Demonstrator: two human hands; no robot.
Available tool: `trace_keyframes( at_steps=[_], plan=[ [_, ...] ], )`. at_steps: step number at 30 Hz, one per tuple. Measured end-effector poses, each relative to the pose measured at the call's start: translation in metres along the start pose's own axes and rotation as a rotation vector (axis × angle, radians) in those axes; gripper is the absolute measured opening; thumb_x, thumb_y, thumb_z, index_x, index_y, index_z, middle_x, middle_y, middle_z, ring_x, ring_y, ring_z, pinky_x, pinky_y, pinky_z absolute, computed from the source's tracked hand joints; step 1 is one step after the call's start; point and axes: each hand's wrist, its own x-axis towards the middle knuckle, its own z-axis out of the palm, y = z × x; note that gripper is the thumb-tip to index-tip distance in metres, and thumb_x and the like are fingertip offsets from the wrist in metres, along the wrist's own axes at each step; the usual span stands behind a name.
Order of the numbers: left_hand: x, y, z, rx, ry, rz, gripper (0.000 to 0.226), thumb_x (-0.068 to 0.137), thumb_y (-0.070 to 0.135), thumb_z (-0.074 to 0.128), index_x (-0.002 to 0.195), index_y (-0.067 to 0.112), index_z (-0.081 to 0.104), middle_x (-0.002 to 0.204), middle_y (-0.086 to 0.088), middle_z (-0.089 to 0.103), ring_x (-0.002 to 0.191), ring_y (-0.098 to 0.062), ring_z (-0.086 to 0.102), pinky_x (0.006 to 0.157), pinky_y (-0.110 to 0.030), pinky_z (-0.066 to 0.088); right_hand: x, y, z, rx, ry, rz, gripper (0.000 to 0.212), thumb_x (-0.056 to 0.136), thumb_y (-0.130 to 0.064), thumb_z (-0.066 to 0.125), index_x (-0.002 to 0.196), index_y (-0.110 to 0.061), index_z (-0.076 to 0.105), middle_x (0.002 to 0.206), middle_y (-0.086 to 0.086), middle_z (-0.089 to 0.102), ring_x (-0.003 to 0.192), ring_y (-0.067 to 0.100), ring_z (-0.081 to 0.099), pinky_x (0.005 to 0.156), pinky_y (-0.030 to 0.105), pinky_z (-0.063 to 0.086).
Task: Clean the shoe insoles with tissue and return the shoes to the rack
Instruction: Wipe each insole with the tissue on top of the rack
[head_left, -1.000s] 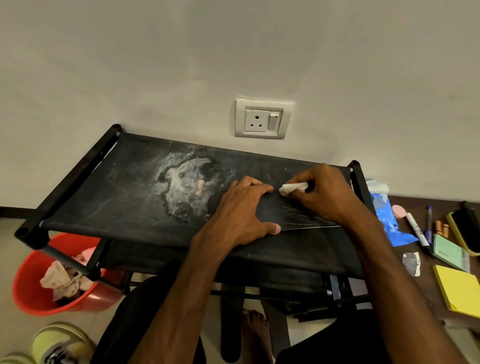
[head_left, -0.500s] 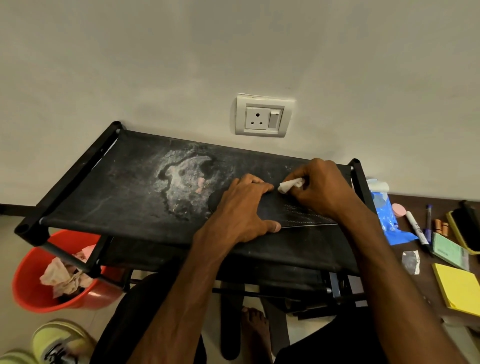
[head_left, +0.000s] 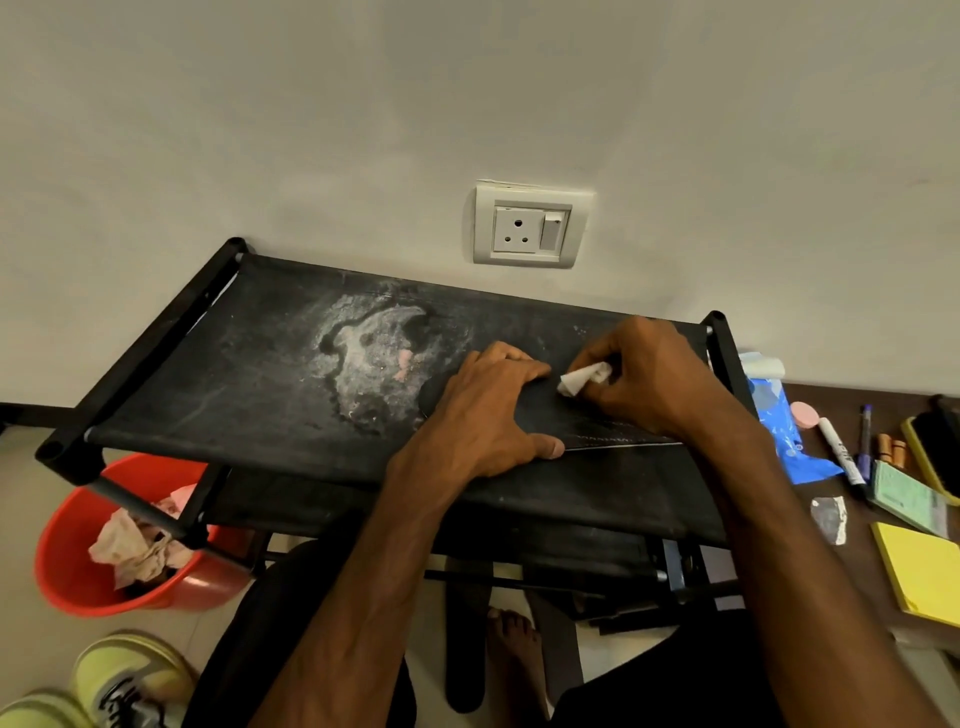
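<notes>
A black insole (head_left: 550, 421) lies flat on the top fabric shelf of the black shoe rack (head_left: 218, 395), at its right half. My left hand (head_left: 488, 410) presses down on the insole's left part with spread fingers. My right hand (head_left: 649, 379) pinches a small folded white tissue (head_left: 582, 378) against the insole's far edge, close to my left fingertips. A pair of yellow-green shoes (head_left: 119, 680) stands on the floor at bottom left.
A whitish stain (head_left: 374, 358) marks the shelf's middle. A red bucket (head_left: 67, 571) with crumpled tissues sits under the rack's left end. To the right, a dark table (head_left: 862, 540) carries a blue packet (head_left: 784, 431), markers, and yellow sticky notes (head_left: 919, 571). A wall socket (head_left: 530, 226) is above.
My right hand with the tissue has slid slightly back and forth along the insole's far edge. My left hand has stayed pressed in place.
</notes>
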Motion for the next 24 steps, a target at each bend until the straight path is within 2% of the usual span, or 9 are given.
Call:
trace_keyframes(
  at_steps=[6,12,14,20,24],
  plan=[
    [0.001,-0.001,0.000,0.007,0.006,0.006,0.090,0.073,0.050,0.085,0.151,0.027,0.044,0.150,0.004,0.037,0.137,-0.018,0.034,0.115,-0.036,0.034,-0.011,-0.005,-0.012,-0.071,-0.263,-0.058,0.016,0.080,-0.024,0.085,0.095,-0.027,0.081,0.095,-0.007,0.077,0.085,0.009,0.070,0.079,0.035,0.062],
    [0.003,-0.002,0.000,0.032,-0.016,0.009,0.091,0.076,0.052,0.082,0.153,0.026,0.041,0.150,0.004,0.036,0.138,-0.019,0.032,0.115,-0.037,0.034,-0.002,-0.011,-0.002,-0.021,-0.089,-0.011,0.024,0.085,-0.018,0.080,0.108,-0.026,0.079,0.102,-0.003,0.076,0.084,0.010,0.067,0.080,0.035,0.062],
    [0.003,-0.002,0.001,0.034,-0.017,0.010,0.091,0.076,0.052,0.082,0.152,0.026,0.042,0.149,0.004,0.036,0.137,-0.019,0.032,0.114,-0.036,0.034,-0.001,-0.011,-0.001,-0.018,-0.099,-0.008,0.024,0.085,-0.016,0.080,0.108,-0.025,0.079,0.104,-0.003,0.075,0.087,0.010,0.067,0.082,0.036,0.062],
    [0.004,-0.003,0.002,0.050,-0.017,0.020,0.093,0.074,0.052,0.084,0.152,0.024,0.043,0.147,0.004,0.038,0.135,-0.019,0.034,0.114,-0.039,0.036,-0.013,-0.010,-0.009,-0.065,-0.325,-0.104,0.020,0.081,-0.019,0.084,0.101,-0.021,0.081,0.100,-0.006,0.076,0.089,0.008,0.070,0.082,0.028,0.061],
    [0.004,0.000,0.000,0.072,-0.037,0.018,0.089,0.077,0.051,0.081,0.153,0.025,0.041,0.149,0.003,0.035,0.136,-0.019,0.031,0.114,-0.037,0.034,-0.006,-0.013,0.001,0.008,-0.164,-0.096,0.022,0.084,-0.020,0.081,0.106,-0.024,0.080,0.100,-0.005,0.077,0.086,0.008,0.070,0.080,0.028,0.061]
  ],
)
